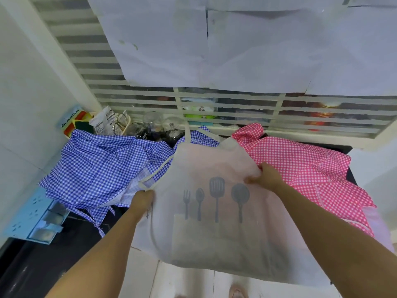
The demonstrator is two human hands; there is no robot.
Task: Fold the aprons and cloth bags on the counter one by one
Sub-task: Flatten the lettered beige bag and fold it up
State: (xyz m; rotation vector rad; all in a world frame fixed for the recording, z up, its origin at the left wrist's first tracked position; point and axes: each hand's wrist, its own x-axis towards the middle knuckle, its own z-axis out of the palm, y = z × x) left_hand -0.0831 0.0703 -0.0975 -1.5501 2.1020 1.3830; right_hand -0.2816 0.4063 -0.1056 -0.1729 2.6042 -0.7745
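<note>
Head view: pale pink cloth apron with grey utensil print [214, 237] ran bib far, hem draped off the dark surface [64, 244]; left grip [142, 201] pinched its left edge, right grip [266, 175] bunched its right edge.

Bunch of glass jars [153, 123] at 11 o'clock next to a white tube [103, 121], blue drawer box [32, 214] at 9, paper sheets [257, 50] covering the window grille [236, 104] at 12.

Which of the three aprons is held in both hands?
The pale apron in the middle, printed with grey utensils; the left hand and right hand grip its edges. The blue checked apron and pink checked apron lie beside it.
</note>
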